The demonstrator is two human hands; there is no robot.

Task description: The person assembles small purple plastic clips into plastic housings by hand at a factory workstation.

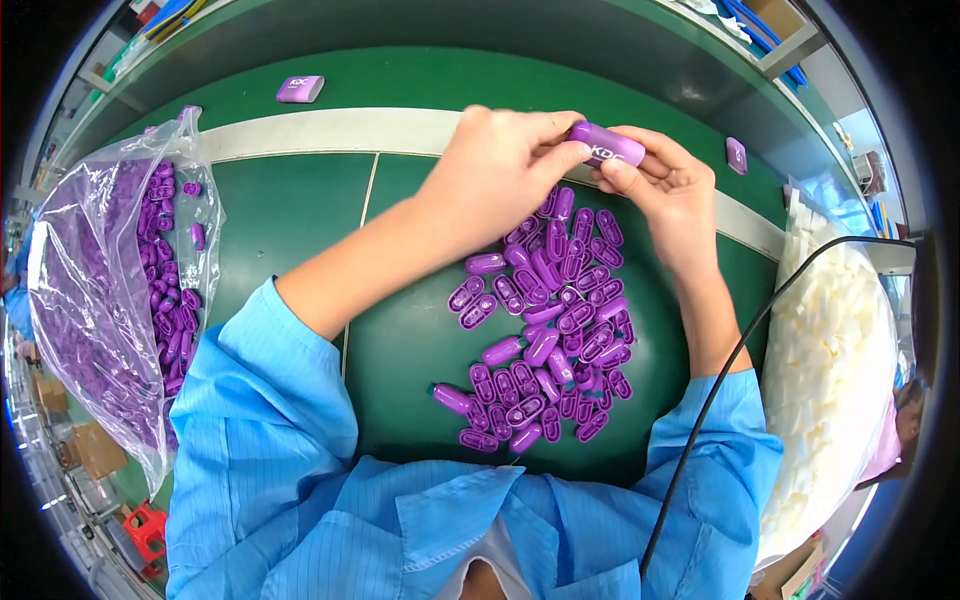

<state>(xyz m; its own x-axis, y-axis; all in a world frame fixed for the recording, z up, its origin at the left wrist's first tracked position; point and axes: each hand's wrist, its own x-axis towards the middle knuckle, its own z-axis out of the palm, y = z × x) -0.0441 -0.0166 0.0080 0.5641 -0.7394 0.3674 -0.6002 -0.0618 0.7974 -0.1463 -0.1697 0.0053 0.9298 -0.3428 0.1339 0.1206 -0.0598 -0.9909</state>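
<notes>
Over the far part of the green table (275, 260), a rounded purple plastic case (622, 147) with white print is between my hands. My left hand (490, 165) pinches its left end between thumb and forefinger. At the other end my right hand (672, 185) grips it, thumb on the near side and fingers curled behind. Whether a smaller part sits under my left fingertips is hidden. Below my hands lies a loose pile of small oval purple plastic parts (545, 345), some with the hollow side up and others with the smooth back up.
At left a clear plastic bag (95, 300) spills more purple parts. A bag of cream-white pieces (830, 370) stands at right. A black cable (700, 415) crosses over my right sleeve. Beyond the pale strip (300, 132) lie two purple cases, one left (300, 89), one right (737, 156).
</notes>
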